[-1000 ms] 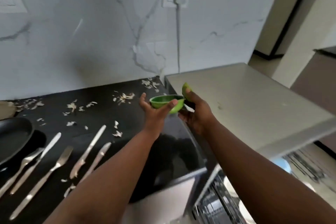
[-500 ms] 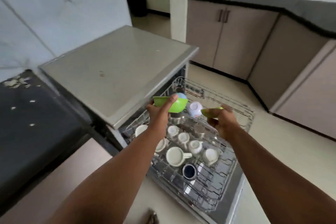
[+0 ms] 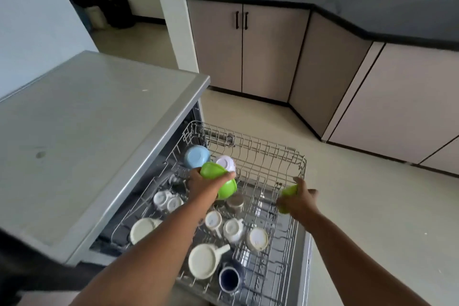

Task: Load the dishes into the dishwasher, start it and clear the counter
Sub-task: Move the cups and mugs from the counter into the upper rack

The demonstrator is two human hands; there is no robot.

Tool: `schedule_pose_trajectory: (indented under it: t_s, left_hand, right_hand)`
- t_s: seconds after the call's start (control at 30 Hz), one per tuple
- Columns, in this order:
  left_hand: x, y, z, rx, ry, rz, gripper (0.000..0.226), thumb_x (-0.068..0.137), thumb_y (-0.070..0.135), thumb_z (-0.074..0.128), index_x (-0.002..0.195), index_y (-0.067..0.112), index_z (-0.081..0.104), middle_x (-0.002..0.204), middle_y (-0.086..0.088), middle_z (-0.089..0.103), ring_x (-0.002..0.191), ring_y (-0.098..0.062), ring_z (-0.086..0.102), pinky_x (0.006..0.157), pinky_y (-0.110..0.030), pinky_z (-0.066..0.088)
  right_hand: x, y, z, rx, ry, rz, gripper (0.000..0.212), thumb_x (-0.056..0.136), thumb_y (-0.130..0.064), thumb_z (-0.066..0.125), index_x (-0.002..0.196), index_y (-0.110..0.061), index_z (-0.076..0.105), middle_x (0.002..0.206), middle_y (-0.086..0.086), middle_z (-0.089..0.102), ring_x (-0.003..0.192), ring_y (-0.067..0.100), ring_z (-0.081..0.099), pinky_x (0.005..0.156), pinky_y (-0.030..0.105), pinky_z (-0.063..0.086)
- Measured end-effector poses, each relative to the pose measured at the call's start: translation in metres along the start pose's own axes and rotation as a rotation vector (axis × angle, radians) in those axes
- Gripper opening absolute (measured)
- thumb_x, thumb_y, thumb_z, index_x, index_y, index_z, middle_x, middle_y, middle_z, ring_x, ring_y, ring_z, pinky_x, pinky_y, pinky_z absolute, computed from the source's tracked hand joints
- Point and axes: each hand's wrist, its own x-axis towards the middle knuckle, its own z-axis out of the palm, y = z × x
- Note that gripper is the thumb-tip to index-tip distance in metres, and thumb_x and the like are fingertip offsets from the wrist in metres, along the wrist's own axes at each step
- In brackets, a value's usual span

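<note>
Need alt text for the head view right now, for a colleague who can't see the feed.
Left hand holds a green bowl over the pulled-out dishwasher rack, beside a blue bowl and upturned white cups. Right hand grips a second green piece at the rack's right edge.

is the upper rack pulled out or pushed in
Pulled out: the rack extends past the dishwasher front, its cups exposed.

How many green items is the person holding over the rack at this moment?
2. A green bowl, tipped over, gripped by the left hand beside the blue bowl; a smaller green piece in the right hand at the dishwasher rack's right edge, mostly hidden.
</note>
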Motion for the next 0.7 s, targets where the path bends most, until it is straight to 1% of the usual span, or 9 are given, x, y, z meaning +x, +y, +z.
schedule_pose_trajectory:
  t_s: [0.07, 0.13, 0.17, 0.23, 0.3, 0.37, 0.5, 0.63, 0.7]
  left_hand:
    - [0.023, 0.0, 0.0, 0.139, -0.043, 0.039, 0.112, 0.035, 0.06, 0.089, 0.126, 0.022, 0.036, 0.119, -0.003, 0.049, 0.09, -0.015, 0.057, 0.06, -0.029, 0.053]
    - [0.044, 0.001, 0.003, 0.287, -0.085, 0.06, 0.112, 0.038, 0.063, 0.088, 0.129, 0.026, 0.033, 0.116, 0.0, 0.044, 0.086, -0.01, 0.053, 0.053, -0.021, 0.045]
    - [0.055, 0.001, 0.007, 0.359, -0.099, 0.057, 0.114, 0.039, 0.064, 0.087, 0.131, 0.026, 0.032, 0.119, -0.001, 0.043, 0.089, -0.013, 0.054, 0.054, -0.021, 0.044]
    - [0.075, -0.001, 0.021, 0.486, -0.126, 0.047, 0.12, 0.041, 0.066, 0.086, 0.138, 0.025, 0.029, 0.127, -0.005, 0.041, 0.103, -0.024, 0.054, 0.067, -0.028, 0.049]
    - [0.089, -0.005, 0.041, 0.595, -0.175, 0.063, 0.121, 0.042, 0.068, 0.085, 0.139, 0.026, 0.026, 0.13, -0.006, 0.039, 0.107, -0.024, 0.05, 0.083, -0.035, 0.05]
    - [0.1, -0.01, 0.066, 0.738, -0.233, 0.107, 0.122, 0.041, 0.074, 0.08, 0.139, 0.027, 0.024, 0.133, -0.006, 0.039, 0.111, -0.026, 0.051, 0.091, -0.039, 0.049]
    - [0.124, -0.025, 0.115, 0.987, -0.283, 0.207, 0.121, 0.047, 0.076, 0.075, 0.141, 0.026, 0.019, 0.138, -0.009, 0.036, 0.122, -0.034, 0.046, 0.096, -0.043, 0.046]
    - [0.15, -0.042, 0.149, 1.147, -0.21, 0.322, 0.112, 0.052, 0.069, 0.076, 0.137, 0.028, 0.014, 0.131, -0.01, 0.04, 0.114, -0.034, 0.049, 0.085, -0.042, 0.048]
    - [0.16, -0.05, 0.157, 1.226, -0.201, 0.357, 0.111, 0.056, 0.068, 0.075, 0.14, 0.026, 0.015, 0.133, -0.012, 0.037, 0.115, -0.036, 0.047, 0.085, -0.043, 0.047]
  right_hand:
    - [0.01, -0.003, 0.016, -0.247, 0.033, -0.035, 0.087, 0.071, -0.012, 0.078, 0.142, -0.033, 0.032, 0.131, 0.013, 0.029, 0.1, 0.032, 0.048, 0.067, 0.03, 0.054]
    - [0.019, -0.004, 0.031, -0.414, 0.056, -0.056, 0.09, 0.073, -0.02, 0.076, 0.144, -0.034, 0.023, 0.135, 0.014, 0.031, 0.112, 0.037, 0.046, 0.089, 0.041, 0.05]
    - [0.023, -0.004, 0.038, -0.447, 0.052, -0.051, 0.092, 0.073, -0.022, 0.075, 0.144, -0.034, 0.018, 0.137, 0.015, 0.032, 0.116, 0.039, 0.046, 0.095, 0.046, 0.046]
    - [0.031, -0.003, 0.05, -0.449, 0.05, -0.055, 0.096, 0.073, -0.024, 0.073, 0.145, -0.033, 0.011, 0.136, 0.016, 0.035, 0.116, 0.04, 0.049, 0.096, 0.048, 0.046]
    - [0.043, -0.001, 0.057, -0.469, 0.086, -0.076, 0.094, 0.073, -0.027, 0.071, 0.144, -0.028, 0.01, 0.134, 0.015, 0.037, 0.114, 0.039, 0.052, 0.093, 0.045, 0.048]
    - [0.059, 0.004, 0.06, -0.521, 0.131, -0.105, 0.091, 0.074, -0.032, 0.071, 0.143, -0.022, 0.014, 0.135, 0.014, 0.039, 0.117, 0.036, 0.05, 0.095, 0.043, 0.047]
    - [0.101, 0.016, 0.063, -0.583, 0.129, -0.092, 0.086, 0.074, -0.042, 0.068, 0.142, -0.024, 0.018, 0.132, 0.01, 0.042, 0.116, 0.035, 0.054, 0.093, 0.044, 0.048]
    - [0.14, 0.031, 0.072, -0.643, 0.1, -0.089, 0.089, 0.074, -0.048, 0.067, 0.144, -0.026, 0.017, 0.138, 0.01, 0.039, 0.123, 0.033, 0.048, 0.098, 0.048, 0.041]
    - [0.154, 0.038, 0.077, -0.676, 0.079, -0.074, 0.091, 0.075, -0.05, 0.067, 0.146, -0.027, 0.015, 0.141, 0.011, 0.037, 0.125, 0.034, 0.045, 0.099, 0.048, 0.04]
